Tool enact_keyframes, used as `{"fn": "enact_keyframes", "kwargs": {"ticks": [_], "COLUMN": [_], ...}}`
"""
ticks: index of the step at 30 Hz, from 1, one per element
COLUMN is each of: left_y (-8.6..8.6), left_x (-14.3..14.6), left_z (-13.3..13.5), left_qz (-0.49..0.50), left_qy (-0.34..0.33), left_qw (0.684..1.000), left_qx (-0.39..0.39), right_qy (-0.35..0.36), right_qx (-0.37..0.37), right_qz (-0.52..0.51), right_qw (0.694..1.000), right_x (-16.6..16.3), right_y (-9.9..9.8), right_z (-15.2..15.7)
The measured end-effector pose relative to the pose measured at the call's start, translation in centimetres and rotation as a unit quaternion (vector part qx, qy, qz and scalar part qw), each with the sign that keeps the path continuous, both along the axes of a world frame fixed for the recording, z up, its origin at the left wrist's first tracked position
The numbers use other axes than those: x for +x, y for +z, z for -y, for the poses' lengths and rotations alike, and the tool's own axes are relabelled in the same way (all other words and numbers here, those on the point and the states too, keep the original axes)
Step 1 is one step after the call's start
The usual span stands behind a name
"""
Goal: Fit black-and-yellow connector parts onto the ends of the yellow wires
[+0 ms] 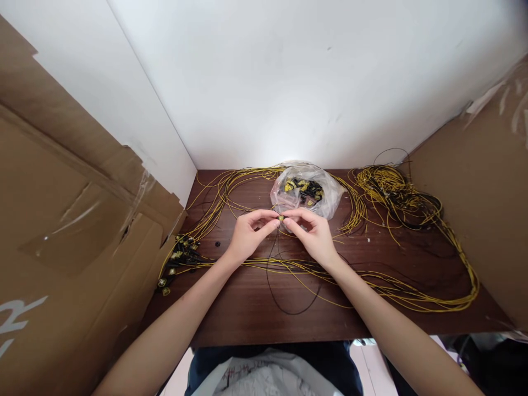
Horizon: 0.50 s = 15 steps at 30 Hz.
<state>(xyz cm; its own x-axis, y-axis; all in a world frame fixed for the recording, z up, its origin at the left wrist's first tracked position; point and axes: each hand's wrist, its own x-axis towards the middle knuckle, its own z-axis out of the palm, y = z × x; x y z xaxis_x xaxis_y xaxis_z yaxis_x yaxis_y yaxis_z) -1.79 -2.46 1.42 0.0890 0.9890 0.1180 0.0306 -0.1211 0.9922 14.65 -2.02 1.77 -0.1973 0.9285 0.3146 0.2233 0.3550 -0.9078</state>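
Over the middle of the table, my left hand and my right hand meet at the fingertips. Both pinch one small yellow and black connector between thumbs and fingers. A thin black wire hangs below it and loops down over the table toward me. Just behind my fingers lies a clear plastic bag with small yellow and black parts inside. The connector's detail is too small to make out.
Yellow and black wires run across the brown table, with a tangled bundle at the back right. Wire ends with connectors lie at the left. Cardboard walls flank both sides; a white wall stands behind.
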Motion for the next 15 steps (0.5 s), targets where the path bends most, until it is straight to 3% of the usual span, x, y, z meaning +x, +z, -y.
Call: {"fn": "enact_keyframes", "kwargs": {"ticks": [4, 8, 15], "left_y": [0.0, 0.5, 3.1], "left_x": [0.0, -0.2, -1.5], "left_z": [0.1, 0.2, 1.1], "left_qz": [-0.015, -0.022, 0.000], "left_qy": [-0.018, -0.030, -0.001], "left_qw": [1.000, 0.999, 0.996], "left_qx": [0.002, 0.013, 0.086], "right_qy": [0.009, 0.030, 0.054], "right_qx": [-0.023, -0.092, -0.136], "right_qz": [-0.026, -0.096, -0.314], "right_qw": [0.999, 0.991, 0.938], "right_x": [0.0, 0.3, 2.6], "right_y": [-0.1, 0.2, 2.7], "right_z": [0.0, 0.0, -1.2]}}
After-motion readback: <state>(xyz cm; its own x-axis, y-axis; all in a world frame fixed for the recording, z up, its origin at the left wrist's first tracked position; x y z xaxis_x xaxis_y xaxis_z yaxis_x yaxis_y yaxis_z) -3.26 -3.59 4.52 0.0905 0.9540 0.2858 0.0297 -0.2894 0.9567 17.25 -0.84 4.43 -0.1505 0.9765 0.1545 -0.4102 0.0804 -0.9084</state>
